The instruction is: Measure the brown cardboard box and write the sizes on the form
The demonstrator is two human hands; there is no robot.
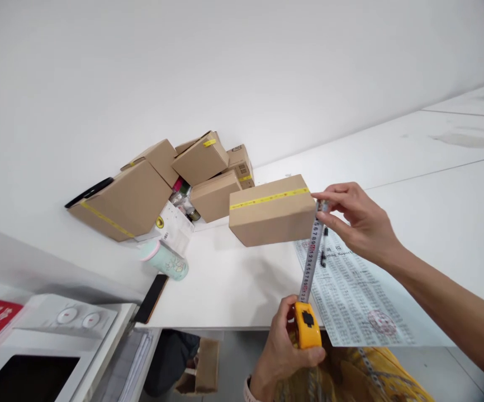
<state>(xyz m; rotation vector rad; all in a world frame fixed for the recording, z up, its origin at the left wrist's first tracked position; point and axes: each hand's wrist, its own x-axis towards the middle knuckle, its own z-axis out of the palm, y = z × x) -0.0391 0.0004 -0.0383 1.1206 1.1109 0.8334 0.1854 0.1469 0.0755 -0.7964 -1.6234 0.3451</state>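
Note:
My left hand [281, 346] grips the yellow case of a tape measure [308, 326] near the table's front edge. From it the metal blade [311, 257], printed with numbers, runs up and away toward the box. The blade's far end is pinched between the fingers of my right hand [357, 223], close by the right end of a brown cardboard box [271, 215]. Yellow tape [269, 197] runs along that box's upper side. Whether the blade's tip touches the box I cannot tell. A printed sheet [368, 296] lies below my right forearm.
More cardboard boxes [120, 198] are piled against the wall at left. A light green cup [169, 259] and a dark flat object [153, 298] sit on the white table [225, 285]. At lower left stands a white microwave [57, 346]; an open carton [206, 365] is below the table.

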